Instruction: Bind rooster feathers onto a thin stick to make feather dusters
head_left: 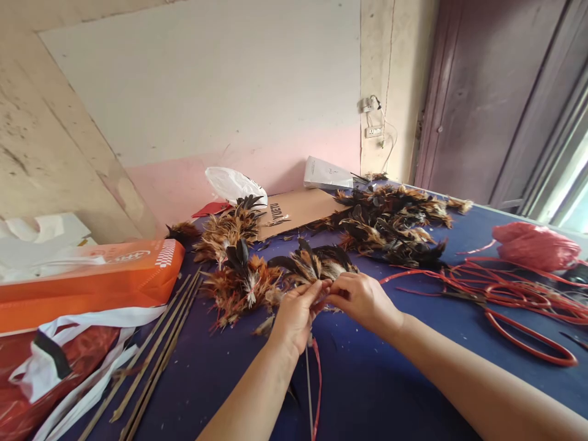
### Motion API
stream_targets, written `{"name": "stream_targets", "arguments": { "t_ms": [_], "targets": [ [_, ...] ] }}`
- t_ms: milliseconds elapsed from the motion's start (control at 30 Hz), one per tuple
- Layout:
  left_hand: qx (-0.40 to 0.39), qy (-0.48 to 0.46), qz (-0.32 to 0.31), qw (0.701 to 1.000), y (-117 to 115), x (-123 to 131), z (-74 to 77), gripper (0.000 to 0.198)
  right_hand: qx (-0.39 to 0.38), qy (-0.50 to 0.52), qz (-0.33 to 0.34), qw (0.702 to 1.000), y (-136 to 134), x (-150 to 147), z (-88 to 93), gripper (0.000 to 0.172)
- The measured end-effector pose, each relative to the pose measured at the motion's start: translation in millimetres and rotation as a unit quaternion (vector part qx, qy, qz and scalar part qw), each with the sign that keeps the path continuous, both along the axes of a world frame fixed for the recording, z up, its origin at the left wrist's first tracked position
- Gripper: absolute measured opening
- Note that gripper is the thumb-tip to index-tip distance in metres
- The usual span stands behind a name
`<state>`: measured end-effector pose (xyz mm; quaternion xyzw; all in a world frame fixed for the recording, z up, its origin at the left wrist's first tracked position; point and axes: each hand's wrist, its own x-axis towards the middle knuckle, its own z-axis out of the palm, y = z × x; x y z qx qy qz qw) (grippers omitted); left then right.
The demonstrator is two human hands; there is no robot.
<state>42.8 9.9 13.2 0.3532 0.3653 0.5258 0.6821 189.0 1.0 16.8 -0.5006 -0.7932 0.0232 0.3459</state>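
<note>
My left hand [296,309] is closed at the middle of the blue table [367,373], its thumb and fingers pinched just below a bunch of brown and black feathers [316,262]. My right hand [361,301] touches it from the right, fingertips also pinched together. What lies between the fingertips is too small to make out. Below my left hand hang a thin pale stick [309,386] and a strand of red plastic string [318,380]. Another feather bunch [248,282] rests just left of my hands.
Feather piles [395,220] lie at the back right, near cardboard [298,211]. Red-handled scissors [528,337] and a red string ball [537,245] are at the right. Long sticks [156,361] and an orange bag [138,275] are on the left.
</note>
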Motion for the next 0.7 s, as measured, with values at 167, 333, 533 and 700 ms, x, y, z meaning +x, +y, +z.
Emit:
{"name": "stream_targets", "arguments": {
  "t_ms": [167,333,533,700],
  "targets": [
    [0.005,-0.027,0.079,0.996,11.4,-15.9,7.3,0.013,-0.047,-0.029,-0.023,0.998,12.3,19.5,2.6,0.016],
    [0.01,-0.04,0.108,0.993,19.4,-24.3,6.0,0.011,-0.108,-0.179,-0.004,0.978,9.8,19.5,4.2,0.017],
    [0.027,-0.041,0.105,0.993,20.3,-25.8,6.9,0.012,-0.063,-0.247,-0.003,0.967,3.2,-3.4,-6.1,0.021],
    [0.025,-0.041,0.11,0.993,15.0,-25.6,12.8,0.011,-0.101,-0.063,-0.014,0.993,11.2,-3.8,-14.3,0.016]
  ]
}}
